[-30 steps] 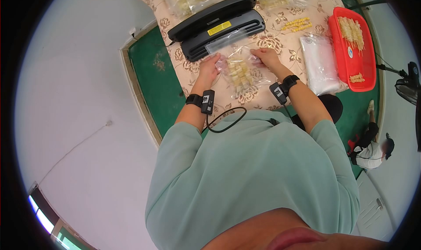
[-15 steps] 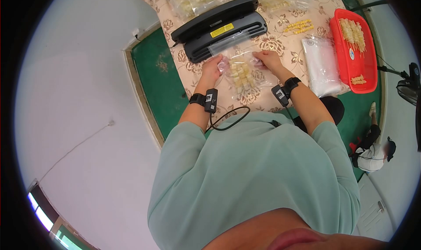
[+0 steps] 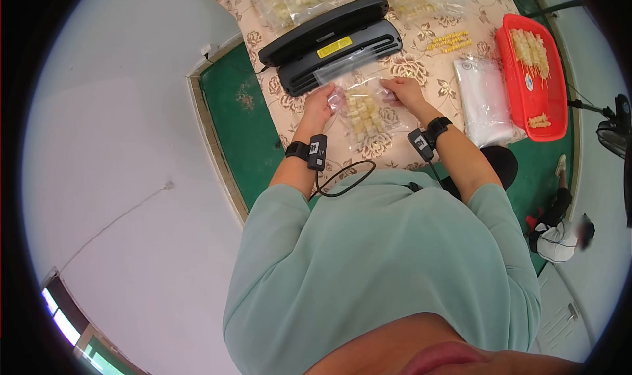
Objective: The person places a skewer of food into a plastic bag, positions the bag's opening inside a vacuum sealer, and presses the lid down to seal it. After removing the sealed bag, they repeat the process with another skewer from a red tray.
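Note:
A clear plastic bag (image 3: 362, 79) with pale skewered pieces (image 3: 364, 116) inside stretches between my two hands. My left hand (image 3: 320, 105) pinches its left side, and my right hand (image 3: 403, 92) grips the right side; part of the fingers shows through the plastic. The bag's far end reaches the front edge of a black vacuum sealer (image 3: 342, 58). The sealer's lid (image 3: 326, 26) is raised, and a yellow label lies on its base.
Filled bags (image 3: 296, 0) lie behind the sealer. Yellow skewers (image 3: 449, 41) rest on the flowered tablecloth (image 3: 421, 29). Flat plastic bags (image 3: 482, 99) are stacked beside a red basket (image 3: 556, 105) holding more skewers. A person (image 3: 556, 240) is on the far right.

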Demonstrator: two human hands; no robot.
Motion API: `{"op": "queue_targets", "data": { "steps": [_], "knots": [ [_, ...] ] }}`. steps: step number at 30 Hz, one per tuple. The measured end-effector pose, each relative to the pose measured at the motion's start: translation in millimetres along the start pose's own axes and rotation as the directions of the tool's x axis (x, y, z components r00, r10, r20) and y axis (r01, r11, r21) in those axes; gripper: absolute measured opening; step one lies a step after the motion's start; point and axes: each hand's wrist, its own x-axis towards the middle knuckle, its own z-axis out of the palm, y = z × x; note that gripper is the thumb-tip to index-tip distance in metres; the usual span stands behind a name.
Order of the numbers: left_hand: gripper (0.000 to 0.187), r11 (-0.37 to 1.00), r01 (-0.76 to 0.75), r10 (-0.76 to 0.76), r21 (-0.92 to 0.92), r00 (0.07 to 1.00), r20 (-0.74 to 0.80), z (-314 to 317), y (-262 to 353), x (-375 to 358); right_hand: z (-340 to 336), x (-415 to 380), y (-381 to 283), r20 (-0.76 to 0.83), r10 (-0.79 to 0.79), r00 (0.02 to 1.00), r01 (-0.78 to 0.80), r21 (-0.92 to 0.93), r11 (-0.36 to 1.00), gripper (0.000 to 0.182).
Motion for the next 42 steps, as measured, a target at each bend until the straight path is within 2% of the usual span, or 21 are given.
{"op": "queue_targets", "data": {
  "steps": [7,10,13,15,19,20,21,22,24,26,27,28,29,30,31,32,33,35,38,41,42],
  "knots": [
    [0.018,0.997,-0.049,0.051,-0.055,0.998,0.031,-2.4,-0.3,0.4,-0.3,1.6,2.4,-0.011,-0.002,1.000,0.002,0.016,1.000,0.026],
    [0.018,0.997,-0.071,0.070,-0.019,0.997,-0.025,-6.0,7.2,-5.8,-0.3,0.4,0.7,-0.002,-0.002,1.000,0.002,0.026,1.000,0.026],
    [0.022,0.989,-0.142,0.143,0.053,0.989,-0.022,-8.1,15.5,-19.9,-0.7,-1.5,0.6,0.010,-0.007,1.000,0.007,0.034,0.999,0.026],
    [0.026,0.968,-0.090,0.136,0.234,0.973,-0.188,-8.8,26.2,-34.0,-2.7,0.1,5.5,0.016,-0.013,1.000,0.013,0.045,0.999,0.027],
    [0.031,0.913,-0.092,0.228,0.396,0.923,-0.310,-32.6,47.2,-28.4,-8.8,-1.1,6.1,0.042,0.007,0.999,-0.009,0.062,0.998,0.034],
    [0.030,0.739,-0.276,0.532,0.615,0.799,-0.281,-37.4,53.5,-22.5,-9.6,-3.8,5.3,0.042,-0.002,0.999,-0.001,0.064,0.998,0.034],
    [0.030,0.477,-0.383,0.776,0.791,0.606,-0.175,-39.8,57.4,-19.3,-10.1,-10.8,2.5,0.025,-0.002,1.000,-0.002,0.147,0.989,0.035],
    [0.027,0.252,-0.410,0.889,0.877,0.455,-0.043,-20.7,73.7,-41.9,-11.3,-15.5,1.4,0.008,0.000,1.000,-0.002,0.228,0.974,0.036],
    [0.027,0.090,-0.576,0.944,0.812,0.310,0.115,5.6,100.8,-57.1,-19.7,-19.4,5.0,-0.021,-0.046,0.999,0.050,0.224,0.973,0.037],
    [0.032,-0.222,-0.640,0.920,0.735,0.113,0.376,14.3,126.8,-39.4,-33.5,-20.7,15.3,-0.053,-0.091,0.994,0.100,0.216,0.971,0.038],
    [0.032,-0.224,-0.643,0.919,0.732,0.112,0.379,22.5,136.1,-34.5,-40.7,-19.6,25.1,-0.138,-0.194,0.971,0.211,0.121,0.970,0.036],
    [0.035,-0.487,-0.530,0.828,0.694,-0.027,0.560,32.1,143.8,-29.4,-48.2,-21.9,30.6,-0.216,-0.299,0.929,0.310,0.016,0.951,0.035],
    [0.038,-0.710,-0.376,0.677,0.595,-0.133,0.724,40.3,147.6,-25.8,-57.8,-26.5,37.4,-0.226,-0.299,0.927,0.311,0.018,0.950,0.035],
    [0.038,-0.713,-0.384,0.672,0.587,-0.136,0.728,44.1,147.8,-19.3,-66.2,-36.7,42.8,-0.226,-0.446,0.866,0.367,-0.320,0.874,0.032],
    [0.040,-0.647,-0.428,0.689,0.631,0.026,0.725,47.3,148.2,-13.2,-72.9,-46.4,47.1,-0.173,-0.575,0.800,0.366,-0.619,0.695,0.029],
    [0.042,-0.578,-0.457,0.682,0.676,0.185,0.708,48.8,147.6,-8.2,-77.3,-49.7,58.3,-0.128,-0.665,0.736,0.448,-0.644,0.620,0.024],
    [0.042,-0.584,-0.462,0.675,0.668,0.181,0.715,50.8,146.8,-7.7,-78.9,-53.4,62.5,-0.138,-0.667,0.732,0.446,-0.643,0.623,0.024],
    [0.043,-0.514,-0.448,0.691,0.732,0.290,0.663,51.5,143.9,-9.1,-81.2,-57.8,68.7,-0.080,-0.743,0.665,0.553,-0.617,0.561,0.025],
    [0.041,-0.440,-0.465,0.692,0.768,0.369,0.620,54.8,122.8,-33.1,-77.8,-57.9,68.3,-0.126,-0.751,0.648,0.528,-0.637,0.562,0.025],
    [0.043,-0.490,-0.504,0.656,0.711,0.324,0.681,50.1,91.6,-40.6,-75.9,-57.2,67.3,-0.132,-0.778,0.614,0.515,-0.680,0.522,0.022],
    [0.056,-0.489,-0.471,0.610,0.734,0.417,0.674,47.9,83.6,-40.8,-76.3,-57.0,67.0,-0.139,-0.778,0.613,0.514,-0.678,0.526,0.022]
  ]
}}
